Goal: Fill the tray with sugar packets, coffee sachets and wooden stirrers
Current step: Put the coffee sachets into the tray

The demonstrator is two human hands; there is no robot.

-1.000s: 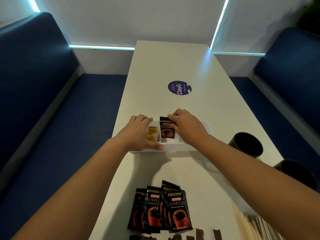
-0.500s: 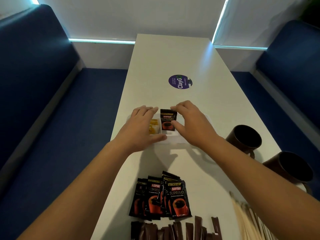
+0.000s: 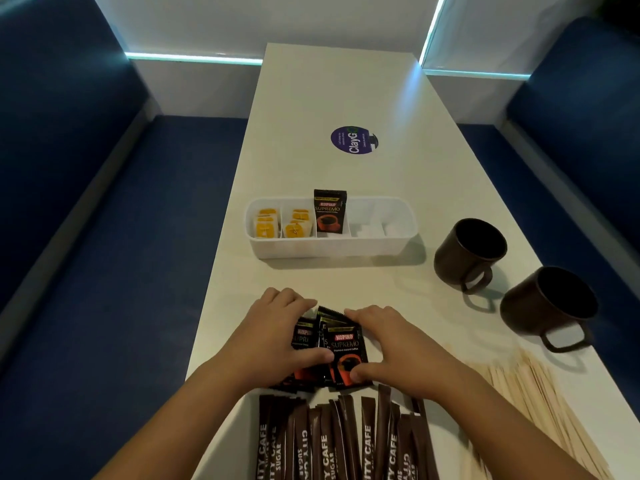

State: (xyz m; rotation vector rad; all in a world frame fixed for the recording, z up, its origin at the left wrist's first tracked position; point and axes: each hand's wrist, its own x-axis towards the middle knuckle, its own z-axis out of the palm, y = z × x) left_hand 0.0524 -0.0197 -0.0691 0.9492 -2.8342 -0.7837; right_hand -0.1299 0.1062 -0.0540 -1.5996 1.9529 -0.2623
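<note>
Sachets of coffee (image 3: 325,351) lay fanned near the table's (image 3: 398,188) front edge under both hands, left hand (image 3: 277,336) and right hand (image 3: 391,344) pinching the pile, while the tray (image 3: 330,245) beyond held one upright sachet (image 3: 329,211); sugar packets (image 3: 339,441) and wooden stirrers (image 3: 540,403) remained outside.

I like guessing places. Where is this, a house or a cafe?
Probably a cafe or office break booth: blue padded benches flank a long white table, with a tray of coffee sachets and two mugs.
</note>
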